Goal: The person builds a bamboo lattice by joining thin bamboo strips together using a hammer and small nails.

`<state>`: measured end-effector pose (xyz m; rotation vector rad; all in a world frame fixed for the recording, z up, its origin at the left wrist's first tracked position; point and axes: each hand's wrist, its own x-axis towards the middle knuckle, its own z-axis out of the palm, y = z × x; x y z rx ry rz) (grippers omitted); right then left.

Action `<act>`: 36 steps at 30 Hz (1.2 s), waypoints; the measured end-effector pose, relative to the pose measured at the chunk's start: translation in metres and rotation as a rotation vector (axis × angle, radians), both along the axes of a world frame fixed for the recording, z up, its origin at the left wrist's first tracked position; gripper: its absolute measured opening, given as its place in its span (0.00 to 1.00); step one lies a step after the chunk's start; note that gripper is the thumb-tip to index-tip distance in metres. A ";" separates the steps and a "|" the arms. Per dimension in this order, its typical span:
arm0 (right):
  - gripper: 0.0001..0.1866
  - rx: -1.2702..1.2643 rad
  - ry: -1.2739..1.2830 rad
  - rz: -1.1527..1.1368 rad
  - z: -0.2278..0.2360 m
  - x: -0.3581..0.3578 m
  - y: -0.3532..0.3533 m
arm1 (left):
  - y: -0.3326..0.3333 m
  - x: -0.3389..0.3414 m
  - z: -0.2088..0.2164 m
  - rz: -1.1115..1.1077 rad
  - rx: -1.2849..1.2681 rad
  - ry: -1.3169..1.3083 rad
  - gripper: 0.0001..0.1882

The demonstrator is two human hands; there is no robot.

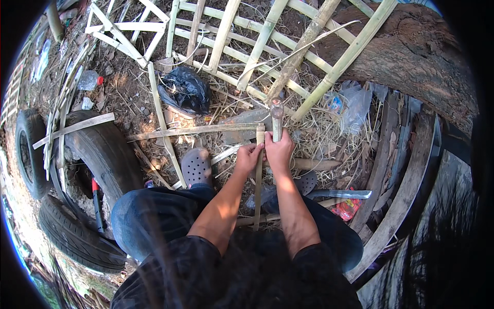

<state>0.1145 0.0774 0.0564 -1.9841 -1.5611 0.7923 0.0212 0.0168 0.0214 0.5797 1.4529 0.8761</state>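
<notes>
My left hand (247,157) pinches a narrow upright bamboo strip (259,198) near its top end. There the strip meets a long crosswise bamboo strip (198,130) that runs off to the left. My right hand (279,150) is closed around the handle of a hammer (277,111), its metal head pointing away from me. Both hands are side by side, the right thumb close to the left fingers. Whether a nail sits between my fingers I cannot make out.
Beyond my hands lies a bamboo lattice (249,46). A black plastic bag (185,90) is on its near left. Old tyres (105,149) stand at left, with a red-and-black handled tool (96,201) between them. A machete (339,194) lies right of my knees, below a thick log (406,56).
</notes>
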 end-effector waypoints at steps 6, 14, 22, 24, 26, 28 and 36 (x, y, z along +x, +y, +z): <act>0.13 -0.030 -0.025 0.023 0.004 -0.003 0.005 | 0.002 0.001 0.003 0.029 -0.025 -0.032 0.15; 0.12 -0.024 -0.141 0.103 0.012 -0.010 0.013 | 0.003 -0.002 0.002 0.015 -0.092 -0.034 0.16; 0.13 0.010 -0.246 0.225 0.013 -0.015 0.015 | 0.004 -0.002 -0.008 0.016 -0.086 0.016 0.12; 0.14 -0.015 -0.208 0.242 0.012 -0.019 0.013 | 0.003 -0.004 -0.011 -0.043 -0.078 0.096 0.10; 0.14 0.011 -0.204 0.269 0.008 -0.020 0.014 | 0.003 -0.002 -0.020 -0.050 -0.080 0.132 0.09; 0.14 0.013 -0.222 0.276 0.010 -0.023 0.013 | -0.001 0.002 -0.028 -0.009 -0.042 0.146 0.09; 0.09 0.012 -0.163 0.065 0.028 -0.008 -0.001 | 0.002 -0.003 -0.019 -0.154 -0.074 0.124 0.13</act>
